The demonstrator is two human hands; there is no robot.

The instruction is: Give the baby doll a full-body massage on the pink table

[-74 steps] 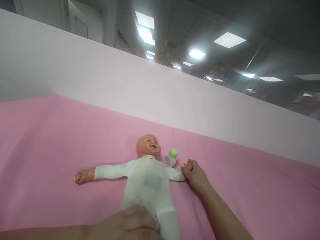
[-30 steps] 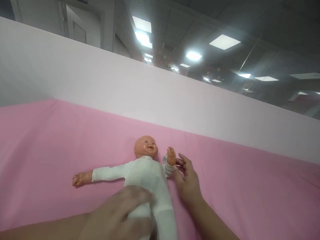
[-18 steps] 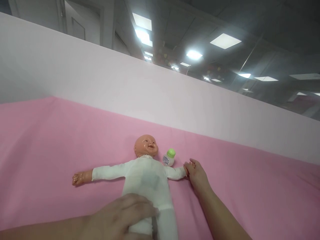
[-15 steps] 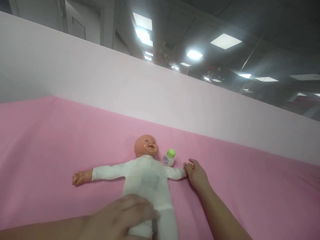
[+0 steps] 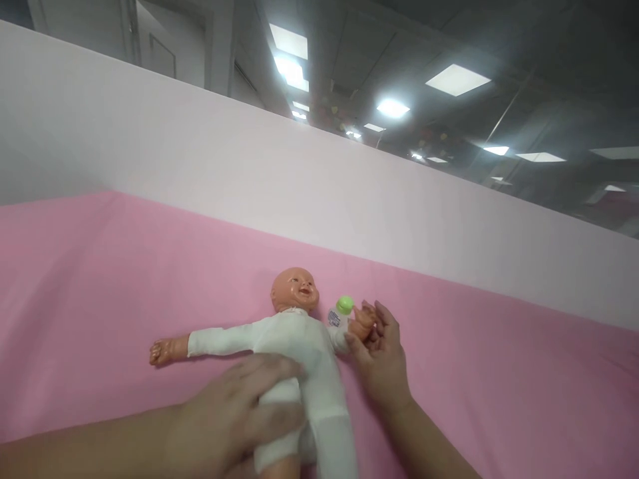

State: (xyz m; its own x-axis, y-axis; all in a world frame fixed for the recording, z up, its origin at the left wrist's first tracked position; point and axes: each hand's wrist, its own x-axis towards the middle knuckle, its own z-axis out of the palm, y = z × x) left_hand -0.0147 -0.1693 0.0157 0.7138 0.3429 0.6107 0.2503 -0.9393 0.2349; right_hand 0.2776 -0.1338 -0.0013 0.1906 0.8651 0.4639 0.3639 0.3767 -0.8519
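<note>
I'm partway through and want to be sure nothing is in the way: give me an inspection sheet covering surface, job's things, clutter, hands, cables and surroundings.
Surface: pink cover with soft creases.
Job's things: doll in white, lying face up, one arm stretched out to the image's left.
Clutter: green-capped bottle by the doll's head, partly behind the doll's other arm; label too small to read.
Hands: left hand, slightly blurred, wraps a leg of the doll; right hand holds the doll's hand near the bottle.
Cables: nothing seen.
Surroundings: white panel behind the cover; ceiling lights and what looks like a door beyond.
</note>
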